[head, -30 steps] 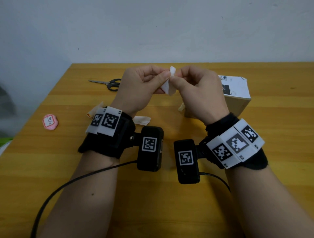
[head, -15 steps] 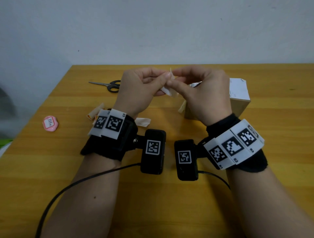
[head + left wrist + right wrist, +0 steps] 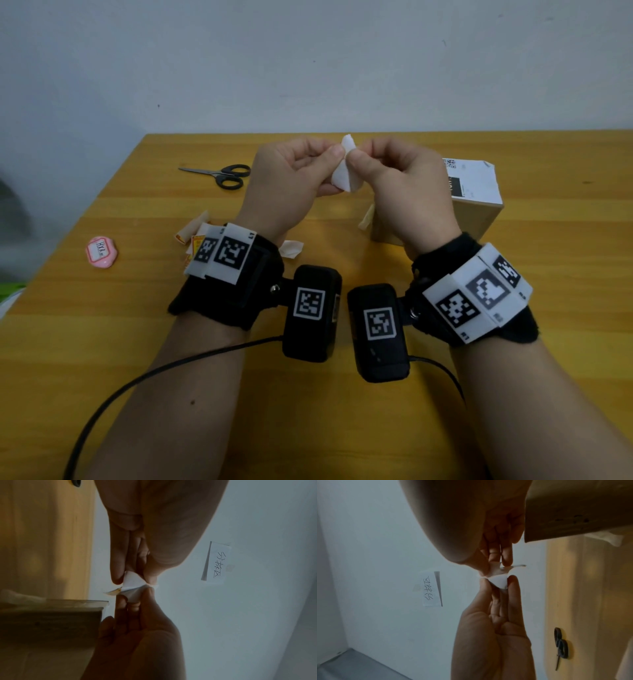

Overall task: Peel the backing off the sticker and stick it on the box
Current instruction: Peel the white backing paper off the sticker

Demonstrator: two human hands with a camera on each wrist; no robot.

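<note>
L hand (image 3: 291, 178) & R hand (image 3: 407, 185) both pinch sticker (image 3: 346, 171); box (image 3: 476, 198) beside.

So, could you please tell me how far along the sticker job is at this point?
Done: nothing finished on the brown cardboard box yet; no fresh sticker is visible on it. In hand: the left hand and right hand both pinch the small white sticker sheet above the wooden table, and the left wrist view shows two layers parting. Left: pulling the backing free and pressing the sticker onto the box.
</note>
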